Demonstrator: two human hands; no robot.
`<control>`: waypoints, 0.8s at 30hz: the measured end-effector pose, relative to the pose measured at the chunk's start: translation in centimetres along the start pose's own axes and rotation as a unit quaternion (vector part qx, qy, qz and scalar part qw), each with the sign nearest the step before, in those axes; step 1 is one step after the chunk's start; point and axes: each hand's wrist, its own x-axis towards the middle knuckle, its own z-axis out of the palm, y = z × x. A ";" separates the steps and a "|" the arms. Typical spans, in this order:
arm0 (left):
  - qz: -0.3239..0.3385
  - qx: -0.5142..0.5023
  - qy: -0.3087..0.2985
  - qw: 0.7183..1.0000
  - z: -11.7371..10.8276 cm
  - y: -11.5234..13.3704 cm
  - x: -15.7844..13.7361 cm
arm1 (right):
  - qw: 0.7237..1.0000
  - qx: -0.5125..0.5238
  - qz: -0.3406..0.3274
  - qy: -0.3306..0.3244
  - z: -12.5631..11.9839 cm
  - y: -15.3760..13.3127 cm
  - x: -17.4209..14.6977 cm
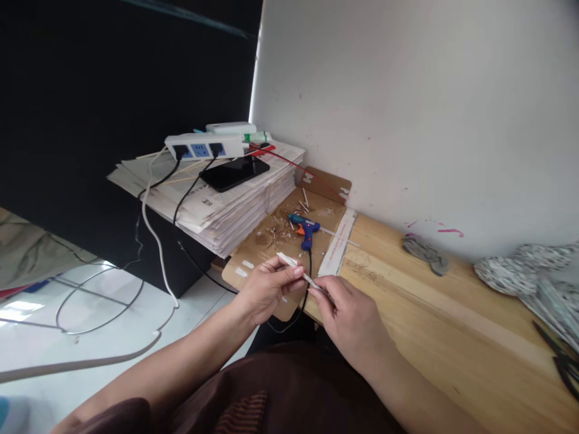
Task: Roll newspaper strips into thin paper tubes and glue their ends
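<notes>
White paper roll (286,260) slants above the cardboard (253,250), the left hand (270,284) pinching it between thumb and fingers near its wider tip, the right hand (350,313) closed on its lower part, a blue glue gun (307,230) lying just beyond.

At ten o'clock sit one power strip (231,146), two plugs (181,151) and one smartphone (236,174); centre, one glue gun (309,228); five o'clock, seemingly one rolled paper stick (310,281); four o'clock, one pair of scissors (565,363).
</notes>
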 end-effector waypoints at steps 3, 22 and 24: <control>-0.007 0.009 -0.001 1.000 -0.8 0.1 -0.3 | 0.998 -0.052 -0.030 -0.010 0.4 0.2 -0.2; 0.420 0.591 0.028 0.688 -10.2 1.0 -1.4 | 0.986 -0.104 -0.125 -0.046 5.0 1.7 1.8; 0.423 0.602 0.027 0.677 -10.3 1.0 -1.0 | 0.986 -0.105 -0.125 -0.046 5.3 1.7 2.1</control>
